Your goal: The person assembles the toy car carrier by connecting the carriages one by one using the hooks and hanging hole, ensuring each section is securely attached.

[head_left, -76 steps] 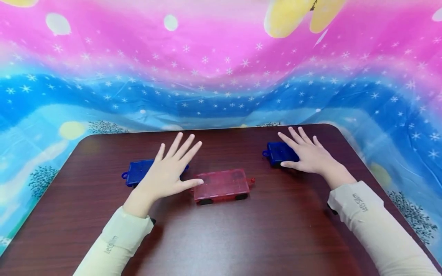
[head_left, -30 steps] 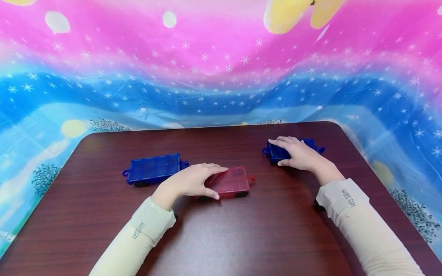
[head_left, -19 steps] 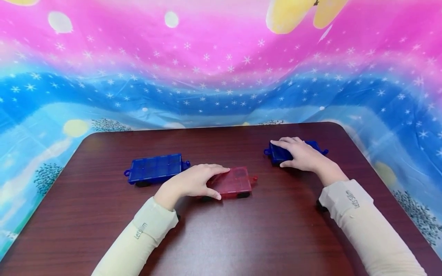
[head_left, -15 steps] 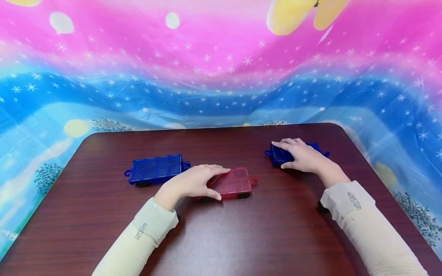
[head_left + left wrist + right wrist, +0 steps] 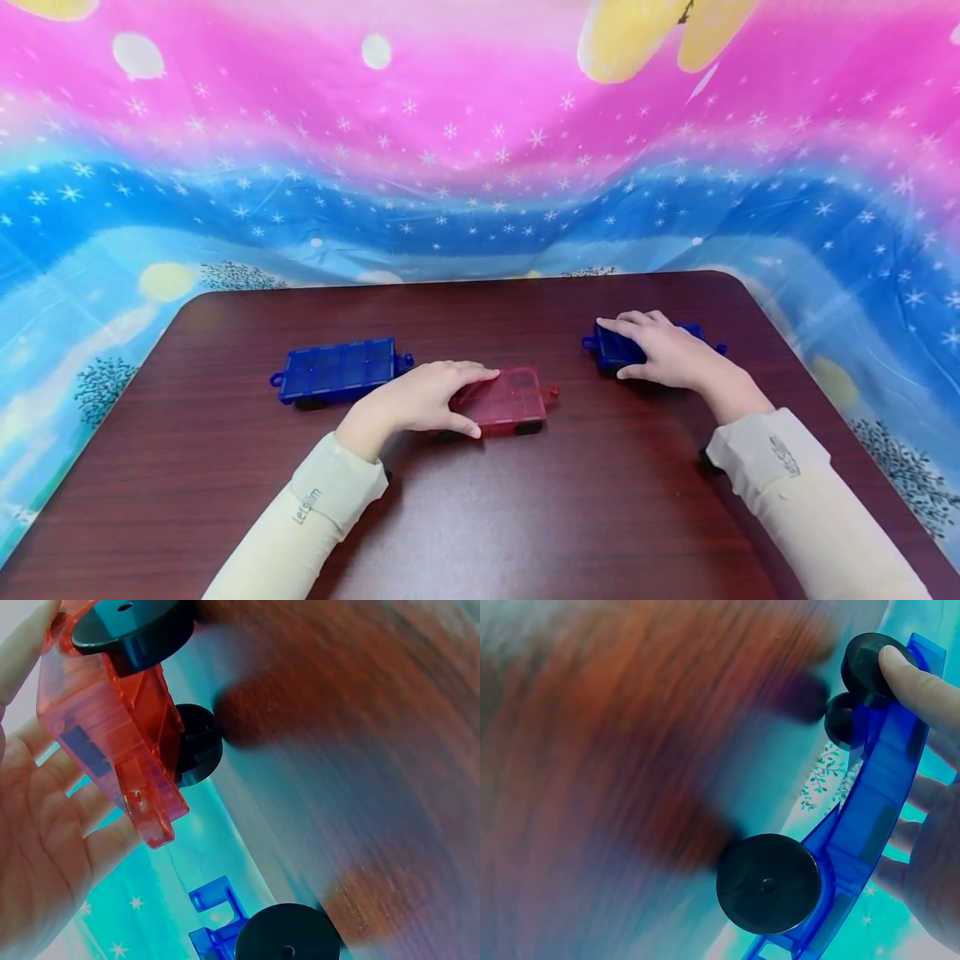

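Note:
A translucent red toy car base (image 5: 513, 400) with black wheels stands mid-table. My left hand (image 5: 412, 400) grips its left part from above, thumb along the near side and fingers over the far side. The left wrist view shows the red car base (image 5: 97, 724) from its end, with a small tab. At the back right, my right hand (image 5: 667, 354) holds a blue toy car base (image 5: 617, 348), covering much of its top. In the right wrist view the thumb presses by a wheel of that blue car base (image 5: 881, 787).
Another blue car base (image 5: 337, 368) stands left of the red one, a ring on its left end and a hook on its right. All stand on a dark wooden table (image 5: 480, 517). A patterned cloth (image 5: 465, 208) hangs behind the table's back edge.
Both hands were spread out at first; then the left came down onto the red car base and the right onto the blue one. Lately the right-hand blue base has shifted slightly nearer and rightward.

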The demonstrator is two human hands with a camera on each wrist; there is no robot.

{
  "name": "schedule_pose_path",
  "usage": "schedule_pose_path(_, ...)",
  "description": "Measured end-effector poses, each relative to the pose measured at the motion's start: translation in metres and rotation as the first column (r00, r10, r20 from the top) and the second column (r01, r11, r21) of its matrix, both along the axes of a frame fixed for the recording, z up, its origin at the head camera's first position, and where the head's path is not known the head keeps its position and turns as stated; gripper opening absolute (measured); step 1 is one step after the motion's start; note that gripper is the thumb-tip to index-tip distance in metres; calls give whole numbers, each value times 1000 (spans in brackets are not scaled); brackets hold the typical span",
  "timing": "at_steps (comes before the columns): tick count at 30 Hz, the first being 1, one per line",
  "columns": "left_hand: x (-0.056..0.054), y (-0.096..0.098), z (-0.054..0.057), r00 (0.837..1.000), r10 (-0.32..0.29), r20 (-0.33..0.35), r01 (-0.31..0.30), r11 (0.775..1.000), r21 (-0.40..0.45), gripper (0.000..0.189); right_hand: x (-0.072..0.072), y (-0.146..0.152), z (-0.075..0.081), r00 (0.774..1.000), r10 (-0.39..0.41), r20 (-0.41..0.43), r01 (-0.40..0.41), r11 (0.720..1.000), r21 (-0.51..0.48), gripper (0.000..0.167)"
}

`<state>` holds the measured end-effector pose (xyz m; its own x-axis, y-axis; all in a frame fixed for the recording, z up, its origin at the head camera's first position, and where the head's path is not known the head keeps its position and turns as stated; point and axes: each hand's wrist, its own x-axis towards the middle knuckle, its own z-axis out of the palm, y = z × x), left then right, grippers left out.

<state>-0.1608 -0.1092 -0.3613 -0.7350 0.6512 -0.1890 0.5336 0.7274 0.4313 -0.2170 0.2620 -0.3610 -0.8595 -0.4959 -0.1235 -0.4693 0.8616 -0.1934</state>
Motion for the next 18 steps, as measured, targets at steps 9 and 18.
schedule_pose_path(9,0,0,1,1000,-3,7,3,1000,5,81,12,-2,6,999,26,-43,-25,1000,11,80)
schedule_pose_path(18,1,0,1,1000,3,11,-3,1000,4,81,24,-6,12,997,42,-69,-41,999,13,81)
